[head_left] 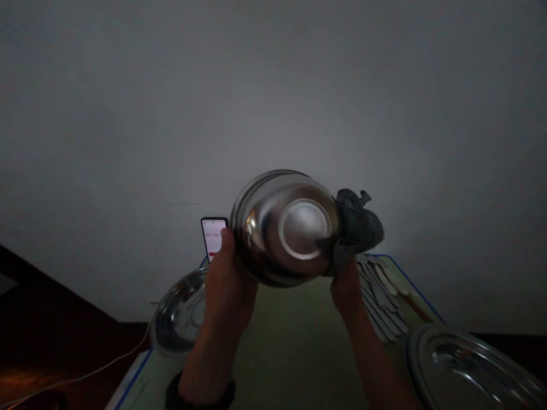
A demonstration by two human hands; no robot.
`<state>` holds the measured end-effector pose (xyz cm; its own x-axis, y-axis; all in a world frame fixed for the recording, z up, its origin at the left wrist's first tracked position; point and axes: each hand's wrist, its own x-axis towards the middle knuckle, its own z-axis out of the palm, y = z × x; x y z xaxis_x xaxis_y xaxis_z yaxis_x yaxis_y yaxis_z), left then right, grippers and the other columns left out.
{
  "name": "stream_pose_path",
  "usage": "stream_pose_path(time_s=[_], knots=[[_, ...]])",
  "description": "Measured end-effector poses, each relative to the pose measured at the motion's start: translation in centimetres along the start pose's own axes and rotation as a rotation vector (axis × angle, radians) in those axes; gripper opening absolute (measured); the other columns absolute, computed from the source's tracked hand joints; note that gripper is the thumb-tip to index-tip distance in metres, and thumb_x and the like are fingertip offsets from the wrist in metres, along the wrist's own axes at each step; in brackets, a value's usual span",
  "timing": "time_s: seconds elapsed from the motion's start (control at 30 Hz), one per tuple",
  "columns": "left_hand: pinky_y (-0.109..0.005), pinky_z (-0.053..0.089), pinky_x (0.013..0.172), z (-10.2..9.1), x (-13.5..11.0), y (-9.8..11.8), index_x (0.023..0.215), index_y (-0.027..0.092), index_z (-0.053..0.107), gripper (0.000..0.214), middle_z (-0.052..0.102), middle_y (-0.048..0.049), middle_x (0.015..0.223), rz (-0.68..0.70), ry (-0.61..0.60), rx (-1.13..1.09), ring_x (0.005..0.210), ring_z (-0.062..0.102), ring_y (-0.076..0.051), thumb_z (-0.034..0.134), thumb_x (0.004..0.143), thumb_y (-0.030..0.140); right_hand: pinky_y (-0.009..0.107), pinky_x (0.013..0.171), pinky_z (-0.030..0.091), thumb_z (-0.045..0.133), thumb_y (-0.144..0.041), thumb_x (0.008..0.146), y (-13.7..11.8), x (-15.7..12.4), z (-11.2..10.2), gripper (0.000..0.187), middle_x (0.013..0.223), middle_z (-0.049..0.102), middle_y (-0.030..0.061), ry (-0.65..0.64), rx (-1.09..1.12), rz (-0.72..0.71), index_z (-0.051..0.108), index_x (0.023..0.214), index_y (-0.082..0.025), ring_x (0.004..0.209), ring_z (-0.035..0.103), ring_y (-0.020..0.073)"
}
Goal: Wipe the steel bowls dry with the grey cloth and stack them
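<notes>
A shiny metal bowl (265, 228) is held up above the table, tilted so its round base faces me. My left hand (231, 279) grips the rim on the left, thumb on the near side and the other fingers hidden behind the bowl. On the right side, my right hand (347, 285) is closed around a dark checked cloth (361, 225), which presses against the bowl's outer wall. The fingers of that hand are mostly covered by the cloth.
A phone (213, 236) with a lit screen stands against the wall behind a metal basin (177, 313). Several pale utensils (380, 296) lie on the right of the green table (294, 353). Stacked oval metal trays (461, 364) sit at the near right. A white cable (106, 364) hangs at left.
</notes>
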<state>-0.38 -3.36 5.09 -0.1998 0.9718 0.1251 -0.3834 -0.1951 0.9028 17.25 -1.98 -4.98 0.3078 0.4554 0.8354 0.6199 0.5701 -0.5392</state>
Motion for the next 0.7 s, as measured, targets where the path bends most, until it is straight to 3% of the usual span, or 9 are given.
stream_pose_path(time_s=[0.1,0.2,0.33,0.43,0.53,0.6,0.7], knots=[[-0.022,0.037,0.043,-0.3,-0.7,0.1,0.058,0.02,0.056,0.034,0.054,0.0018,0.048,0.033,-0.058,0.274,0.047,0.05,-0.012,0.057,0.083,0.043,0.047,0.099,0.044,0.037,-0.04,0.094,-1.1,1.3,-1.4,0.041,0.12,0.062,0.0095,-0.017,0.037,0.108,0.053,0.128,-0.022,0.117,0.055,0.0258],[-0.024,0.024,0.038,-0.1,-1.4,-0.7,0.047,0.021,0.04,0.049,0.038,0.0042,0.041,0.125,-0.131,0.572,0.04,0.035,-0.01,0.047,0.086,0.05,0.044,0.099,0.044,0.04,-0.04,0.094,-3.1,2.2,-1.9,0.041,0.121,0.063,0.0084,-0.147,0.142,0.238,0.053,0.128,-0.023,0.117,0.055,0.0252],[-0.026,0.022,0.042,0.6,-1.6,-2.0,0.046,0.022,0.035,0.05,0.035,0.0038,0.042,0.256,-0.184,0.728,0.042,0.031,-0.011,0.038,0.087,0.05,0.053,0.111,0.028,0.042,-0.037,0.092,-5.8,1.5,-0.4,0.052,0.146,0.04,0.0105,-0.18,0.054,0.082,0.035,0.141,-0.022,0.137,0.033,0.0263],[-0.027,0.033,0.047,0.4,-1.0,-2.6,0.048,0.022,0.046,0.046,0.046,0.0004,0.047,0.219,-0.063,0.69,0.049,0.043,-0.015,0.041,0.084,0.05,0.057,0.114,0.015,0.046,-0.033,0.089,-7.7,0.3,1.2,0.057,0.146,0.038,0.0113,-0.158,-0.131,-0.11,0.032,0.142,-0.019,0.141,0.022,0.0281],[-0.03,0.041,0.057,-0.1,-0.2,-2.8,0.058,0.022,0.058,0.034,0.057,-0.0028,0.058,0.196,0.11,0.681,0.061,0.052,-0.02,0.053,0.077,0.05,0.055,0.115,0.011,0.045,-0.03,0.089,-8.2,-0.3,2.1,0.055,0.144,0.042,0.0092,-0.179,-0.214,-0.226,0.032,0.142,-0.02,0.142,0.022,0.0266],[-0.03,0.041,0.056,-0.2,0.0,-3.0,0.057,0.021,0.059,0.041,0.058,-0.0035,0.058,0.134,0.111,0.68,0.06,0.052,-0.02,0.05,0.079,0.055,0.055,0.115,0.014,0.041,-0.029,0.091,-7.5,-0.3,2.3,0.052,0.144,0.043,0.008,-0.164,-0.184,-0.206,0.032,0.141,-0.022,0.141,0.023,0.0258],[-0.029,0.037,0.051,0.0,0.2,-3.3,0.053,0.02,0.057,0.056,0.056,-0.0032,0.055,0.001,0.172,0.627,0.054,0.048,-0.017,0.042,0.08,0.067,0.056,0.113,0.019,0.036,-0.027,0.094,-5.9,-0.2,2.5,0.05,0.148,0.038,0.0085,-0.039,-0.12,-0.028,0.029,0.143,-0.022,0.141,0.024,0.0254]])
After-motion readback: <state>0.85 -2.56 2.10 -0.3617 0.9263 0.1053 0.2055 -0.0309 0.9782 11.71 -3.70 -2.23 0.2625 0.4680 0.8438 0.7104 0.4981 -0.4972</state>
